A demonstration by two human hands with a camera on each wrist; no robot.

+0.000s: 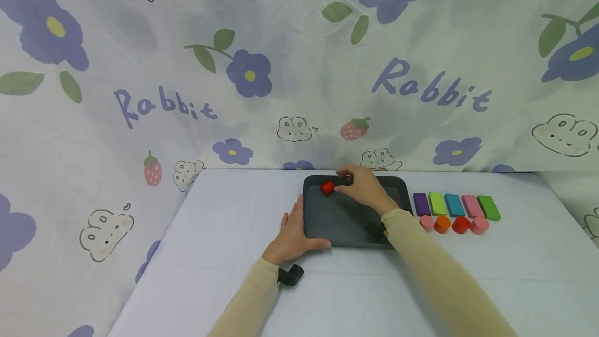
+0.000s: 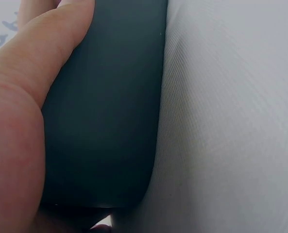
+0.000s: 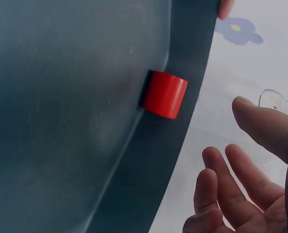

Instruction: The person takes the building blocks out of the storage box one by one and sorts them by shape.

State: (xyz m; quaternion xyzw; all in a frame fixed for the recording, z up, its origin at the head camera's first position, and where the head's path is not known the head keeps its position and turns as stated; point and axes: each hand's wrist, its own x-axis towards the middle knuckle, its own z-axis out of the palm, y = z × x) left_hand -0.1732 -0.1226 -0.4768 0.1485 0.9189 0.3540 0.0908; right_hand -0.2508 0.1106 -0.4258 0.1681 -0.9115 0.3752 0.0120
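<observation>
A red cylinder block (image 1: 327, 188) lies on its side in the dark grey tray (image 1: 346, 222), near its far left corner. In the right wrist view, the red cylinder (image 3: 165, 94) rests against the tray's sloping wall. My right hand (image 1: 364, 187) hovers just right of it over the far side, thumb and fingers spread, holding nothing. Between that hand (image 3: 250, 194) and the cylinder a gap shows. My left hand (image 1: 295, 235) spans the tray's near left corner, thumb along the front edge and fingers extended along the left side. Its thumb (image 2: 46, 43) touches the tray's outer wall (image 2: 105, 107).
Right of the tray, a row of rectangular blocks stands behind a row of round ones: purple (image 1: 421, 205), yellow-green (image 1: 437, 204), blue (image 1: 454, 205), pink (image 1: 472, 206), green (image 1: 489, 207), then orange (image 1: 442, 224) and red (image 1: 461, 225) among pink cylinders. A printed curtain (image 1: 299, 66) hangs behind the table.
</observation>
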